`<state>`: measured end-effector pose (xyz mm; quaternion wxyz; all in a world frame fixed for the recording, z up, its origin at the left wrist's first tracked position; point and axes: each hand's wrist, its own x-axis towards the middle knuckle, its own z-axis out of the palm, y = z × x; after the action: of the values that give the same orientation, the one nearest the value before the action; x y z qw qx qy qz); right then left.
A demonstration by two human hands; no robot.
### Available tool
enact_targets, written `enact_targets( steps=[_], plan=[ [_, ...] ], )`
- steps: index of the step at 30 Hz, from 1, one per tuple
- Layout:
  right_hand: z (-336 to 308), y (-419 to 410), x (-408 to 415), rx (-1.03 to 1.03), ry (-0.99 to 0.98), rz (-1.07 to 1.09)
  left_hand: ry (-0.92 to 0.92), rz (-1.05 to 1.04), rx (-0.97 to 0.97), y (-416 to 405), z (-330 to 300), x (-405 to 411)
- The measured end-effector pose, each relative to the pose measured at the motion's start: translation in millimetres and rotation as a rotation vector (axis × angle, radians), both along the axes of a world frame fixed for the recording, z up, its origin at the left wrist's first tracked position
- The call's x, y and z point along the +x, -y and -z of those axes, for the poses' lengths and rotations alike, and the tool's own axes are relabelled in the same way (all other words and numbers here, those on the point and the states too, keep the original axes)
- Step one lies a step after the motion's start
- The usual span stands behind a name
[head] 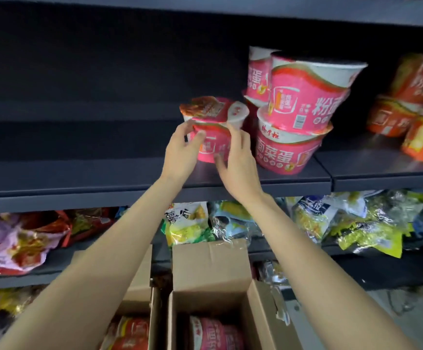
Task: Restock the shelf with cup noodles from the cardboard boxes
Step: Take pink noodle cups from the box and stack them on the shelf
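A pink cup noodle bowl point(211, 122) stands on the dark shelf point(129, 170), tilted slightly, between my two hands. My left hand point(181, 152) grips its left side with thumb and fingers curled on the wall. My right hand point(238, 160) holds its right side, fingers up against the rim. Right of it stand stacked pink bowls point(303, 109), one on top of another, with one more behind. Below, two open cardboard boxes point(210, 271) hold more pink and red cups point(213, 332).
Orange cup bowls point(414, 107) sit at the far right of the same shelf. The shelf's left part is bare. The lower shelf carries bagged noodle packs point(344, 221) and red and purple packs point(16, 243). Another shelf board runs overhead.
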<state>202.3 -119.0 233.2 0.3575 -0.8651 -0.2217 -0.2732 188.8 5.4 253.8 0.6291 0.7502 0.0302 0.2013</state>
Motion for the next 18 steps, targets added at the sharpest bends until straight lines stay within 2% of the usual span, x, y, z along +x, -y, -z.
enact_targets(
  steps=[4, 7, 9, 12, 14, 18],
  plan=[
    [-4, -5, 61, -0.315, -0.172, 0.061, -0.132, 0.094, -0.010, -6, -8, 51],
    [-7, -4, 77, -0.383, -0.212, 0.066, -0.200, 0.128, 0.027, -8, -10, 70],
    [-3, -1, 65, -0.332, -0.102, 0.061, -0.133, 0.075, 0.172, -8, -6, 62],
    [15, 5, 24, -0.209, 0.159, 0.055, 0.147, -0.061, 0.341, -9, 9, 15],
    [32, 10, -8, -0.148, 0.280, 0.048, 0.270, -0.134, 0.396, -12, 28, -25],
    [81, 25, -68, -0.104, 0.349, 0.005, 0.296, -0.170, 0.409, -20, 84, -97]
  ],
)
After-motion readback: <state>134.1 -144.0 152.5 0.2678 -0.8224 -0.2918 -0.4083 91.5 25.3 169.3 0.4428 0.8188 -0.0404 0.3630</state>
